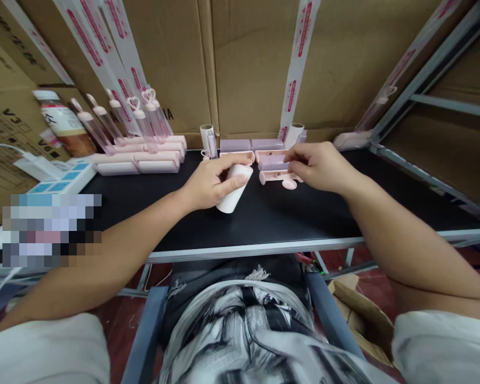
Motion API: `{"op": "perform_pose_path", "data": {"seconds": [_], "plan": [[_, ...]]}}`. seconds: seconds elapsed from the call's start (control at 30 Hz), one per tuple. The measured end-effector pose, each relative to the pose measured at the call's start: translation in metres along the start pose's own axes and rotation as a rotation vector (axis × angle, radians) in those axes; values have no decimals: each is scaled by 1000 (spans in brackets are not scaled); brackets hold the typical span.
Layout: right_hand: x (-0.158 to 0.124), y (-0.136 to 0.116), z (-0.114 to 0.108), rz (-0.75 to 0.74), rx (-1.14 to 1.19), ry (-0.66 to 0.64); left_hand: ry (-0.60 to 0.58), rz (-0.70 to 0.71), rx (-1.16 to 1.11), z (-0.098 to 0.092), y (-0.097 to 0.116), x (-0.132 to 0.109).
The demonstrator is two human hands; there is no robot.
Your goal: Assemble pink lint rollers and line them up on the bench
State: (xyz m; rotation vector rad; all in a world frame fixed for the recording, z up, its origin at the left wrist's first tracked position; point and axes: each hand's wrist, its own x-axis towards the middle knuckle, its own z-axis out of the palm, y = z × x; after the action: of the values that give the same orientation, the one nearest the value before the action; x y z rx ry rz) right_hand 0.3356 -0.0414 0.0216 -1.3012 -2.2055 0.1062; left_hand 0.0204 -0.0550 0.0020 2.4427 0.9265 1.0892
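Observation:
My left hand point(208, 184) is wrapped round a white cylinder point(232, 194), which tilts above the black tabletop. My right hand point(320, 166) reaches into a pink case point(269, 175) lying opened out, with a translucent lilac piece point(272, 161) in it. Its thumb and fingers are pinched together at the case's right end; whatever is between them is hidden. Just in front of the case lies a small round pink cap point(289, 184). Part of another pink case point(246, 156) shows behind my left hand.
Behind the hands stand white tubes point(294, 136) and lilac boxes point(235, 144) along a cardboard wall. Stacked pink cases point(160, 154) and upright clear tubes with pink tops point(144, 125) are at left, near a bottle point(66, 122) and a power strip point(66, 178). A metal frame point(424, 149) borders the right.

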Motion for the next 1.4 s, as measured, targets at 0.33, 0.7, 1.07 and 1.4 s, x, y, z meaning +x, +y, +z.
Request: {"op": "perform_pose_path", "data": {"seconds": [0.33,0.7,1.07,1.4], "plan": [[6,5,5,13,-230,-402,212,-219,-320,3,-12,3],[-1,4,11,28,-311,-538,378,-418,-544,1,4,11],[-4,-11,17,-292,61,-451,487,-534,-678,-5,3,21],[-10,-28,46,-569,274,376,415,-637,-813,-5,12,23]]}}
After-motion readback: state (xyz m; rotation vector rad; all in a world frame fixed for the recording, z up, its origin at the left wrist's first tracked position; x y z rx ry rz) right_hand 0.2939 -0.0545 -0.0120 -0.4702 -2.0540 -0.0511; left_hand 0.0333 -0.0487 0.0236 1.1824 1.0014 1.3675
